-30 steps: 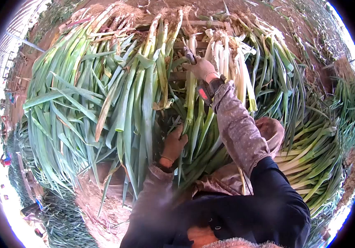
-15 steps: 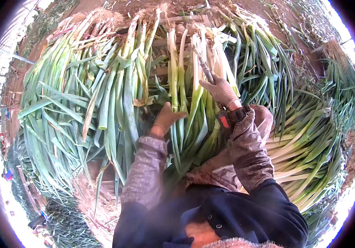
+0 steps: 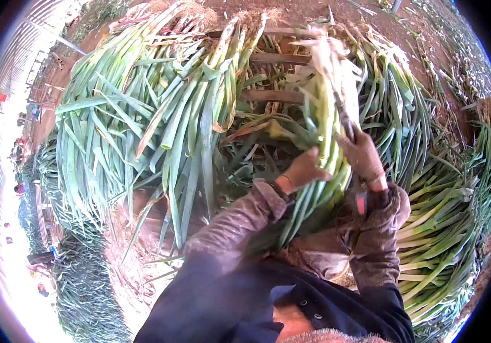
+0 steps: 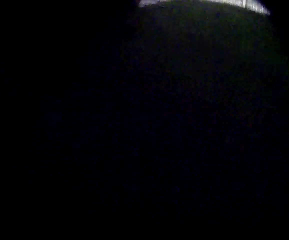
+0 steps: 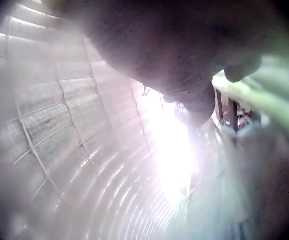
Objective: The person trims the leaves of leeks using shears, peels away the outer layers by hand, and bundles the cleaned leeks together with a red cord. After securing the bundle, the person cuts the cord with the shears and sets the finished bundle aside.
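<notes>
In the head view, a bundle of leeks (image 3: 326, 128) stretches away from the person, its pale root ends blurred. The gloved left hand (image 3: 303, 170) grips its left side, with the thumb across the green stalks. Close by on the right, the gloved right hand (image 3: 363, 155) holds a slim dark tool (image 3: 340, 106) that points up along the bundle. The left wrist view is almost wholly black. Across the top of the right wrist view, the right hand (image 5: 174, 55) appears dark, beside blurred green stalks (image 5: 264, 102).
Wooden slats (image 3: 277, 96) show left of the bundle. Large leeks (image 3: 182, 108) lie heaped on the left, more leeks (image 3: 391, 97) on the right. Another pile (image 3: 437, 228) lies at the lower right. Bare soil (image 3: 134, 268) shows at the lower left.
Several stalks have shifted right into a tighter bundle, uncovering the slats. The left hand has moved right and gripped them. The tool remains in the right hand, and the head view has shifted.
</notes>
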Tool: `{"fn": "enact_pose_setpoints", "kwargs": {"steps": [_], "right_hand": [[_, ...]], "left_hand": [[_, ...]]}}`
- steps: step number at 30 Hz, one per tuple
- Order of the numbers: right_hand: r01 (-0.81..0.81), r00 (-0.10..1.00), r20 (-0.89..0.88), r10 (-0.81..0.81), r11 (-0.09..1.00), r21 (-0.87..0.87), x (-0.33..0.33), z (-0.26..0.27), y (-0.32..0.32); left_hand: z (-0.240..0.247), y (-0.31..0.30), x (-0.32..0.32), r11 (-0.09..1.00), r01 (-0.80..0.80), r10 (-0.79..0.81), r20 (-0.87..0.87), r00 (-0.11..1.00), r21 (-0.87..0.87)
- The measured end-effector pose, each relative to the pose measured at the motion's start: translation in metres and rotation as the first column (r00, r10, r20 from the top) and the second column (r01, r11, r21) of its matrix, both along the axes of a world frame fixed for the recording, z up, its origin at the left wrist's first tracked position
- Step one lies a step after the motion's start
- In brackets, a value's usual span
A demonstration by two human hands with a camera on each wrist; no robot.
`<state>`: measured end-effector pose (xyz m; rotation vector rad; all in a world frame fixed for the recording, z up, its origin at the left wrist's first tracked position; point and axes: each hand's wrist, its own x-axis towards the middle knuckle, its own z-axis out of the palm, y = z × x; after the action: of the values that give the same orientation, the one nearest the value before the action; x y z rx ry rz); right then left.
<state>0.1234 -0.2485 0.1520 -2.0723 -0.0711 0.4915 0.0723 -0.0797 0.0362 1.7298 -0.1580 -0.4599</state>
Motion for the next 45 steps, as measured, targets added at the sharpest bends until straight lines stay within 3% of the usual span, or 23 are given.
{"fn": "enact_pose_setpoints", "kwargs": {"steps": [1, 3, 5, 7, 10, 12, 13, 14, 15, 16, 17, 18, 20, 22, 24, 30, 31, 33, 34, 36, 38, 41, 45], "right_hand": [[-0.012, 1.0, -0.015, 0.013, 0.998, 0.062, -0.008, -0.001, 0.004], [-0.049, 0.998, -0.015, 0.053, 0.984, 0.17, -0.013, -0.007, 0.009], [0.004, 0.999, 0.033, -0.011, 0.981, 0.192, -0.013, 0.001, 0.016], [0.089, 0.996, -0.057, -0.075, 0.942, 0.324, -0.007, -0.004, 0.013], [0.114, 0.993, -0.025, -0.112, 0.931, 0.348, -0.007, -0.011, 0.0], [0.191, 0.981, -0.106, -0.161, 0.891, 0.412, -0.014, -0.024, 0.003], [0.167, 0.985, -0.11, -0.136, 0.912, 0.374, -0.019, -0.025, 0.009], [0.143, 0.987, -0.114, -0.111, 0.933, 0.332, -0.026, -0.025, 0.018], [0.086, 0.991, -0.125, -0.044, 0.929, 0.361, -0.032, -0.034, 0.028], [-0.092, 0.995, 0.076, 0.07, 0.936, 0.341, -0.041, -0.048, 0.043], [-0.207, 0.978, 0.081, 0.192, 0.943, 0.261, -0.053, -0.041, 0.06], [-0.324, 0.946, 0.086, 0.314, 0.928, 0.184, -0.065, -0.033, 0.077], [-0.48, 0.871, 0.161, 0.464, 0.873, 0.082, -0.082, -0.03, 0.097], [-0.454, 0.884, 0.191, 0.427, 0.882, 0.129, -0.09, -0.031, 0.107], [-0.385, 0.923, 0.044, 0.383, 0.915, 0.118, -0.086, -0.035, 0.105], [-0.183, 0.983, 0.033, 0.18, 0.952, 0.247, -0.089, -0.037, 0.063], [-0.156, 0.988, 0.033, 0.153, 0.946, 0.285, -0.094, -0.039, 0.059], [-0.178, 0.982, 0.092, 0.164, 0.968, 0.178, -0.106, -0.041, 0.054], [-0.166, 0.983, 0.106, 0.153, 0.977, 0.131, -0.115, -0.04, 0.053], [-0.14, 0.986, 0.091, 0.14, 0.99, -0.006, -0.134, -0.034, 0.05], [-0.049, 0.99, 0.135, 0.044, 0.998, 0.03, -0.154, -0.036, 0.051], [0.007, 0.998, 0.057, -0.006, 1.0, -0.016, -0.176, -0.033, 0.051], [0.216, 0.976, 0.013, -0.219, 0.971, 0.105, -0.178, -0.055, 0.054]], "left_hand": [[0.013, -0.015, -0.001, 0.995, -0.034, 0.022, 0.132, 0.991, 0.091], [-0.073, -0.067, 0.017, 0.977, -0.067, 0.1, 0.158, 0.982, -0.202], [-0.064, -0.077, 0.027, 0.984, -0.101, 0.125, 0.154, 0.98, -0.149], [-0.04, -0.067, 0.034, 0.934, -0.036, 0.016, 0.058, 0.998, 0.356], [-0.005, -0.012, 0.036, 0.889, -0.063, -0.009, 0.156, 0.988, 0.454], [0.035, 0.049, 0.046, 0.725, -0.365, -0.037, 0.561, 0.827, 0.584], [0.071, 0.08, 0.044, 0.65, -0.53, 0.137, 0.602, 0.786, 0.545], [0.105, 0.114, 0.049, 0.512, -0.579, 0.134, 0.607, 0.784, 0.635], [0.138, 0.14, 0.05, 0.302, -0.575, 0.224, 0.529, 0.818, 0.76], [0.106, 0.183, 0.056, -0.112, -0.647, 0.018, 0.653, 0.757, 0.754], [0.098, 0.216, 0.06, -0.189, -0.41, 0.149, 0.438, 0.886, 0.893], [0.091, 0.238, 0.058, -0.119, -0.269, 0.299, 0.293, 0.908, 0.956], [0.073, 0.261, 0.053, -0.213, -0.357, 0.156, 0.392, 0.907, 0.91], [0.064, 0.278, 0.068, -0.072, -0.363, 0.224, 0.37, 0.902, 0.929], [0.089, 0.272, 0.071, 0.089, -0.318, 0.273, 0.284, 0.919, 0.944], [0.085, 0.21, 0.032, 0.2, -0.314, 0.247, 0.262, 0.933, 0.928], [0.083, 0.19, 0.012, 0.191, -0.288, 0.145, 0.264, 0.954, 0.938], [0.058, 0.154, -0.032, 0.393, -0.265, 0.231, 0.185, 0.955, 0.881], [0.052, 0.129, -0.059, 0.294, -0.247, 0.094, 0.229, 0.969, 0.923], [0.025, 0.093, -0.106, 0.44, -0.403, 0.09, 0.408, 0.909, 0.803], [0.015, 0.073, -0.126, 0.453, -0.236, 0.154, 0.185, 0.971, 0.86], [0.0, 0.073, -0.139, 0.481, -0.422, 0.138, 0.409, 0.902, 0.769], [0.023, 0.092, -0.112, 0.519, -0.255, 0.229, 0.155, 0.961, 0.815]]}}
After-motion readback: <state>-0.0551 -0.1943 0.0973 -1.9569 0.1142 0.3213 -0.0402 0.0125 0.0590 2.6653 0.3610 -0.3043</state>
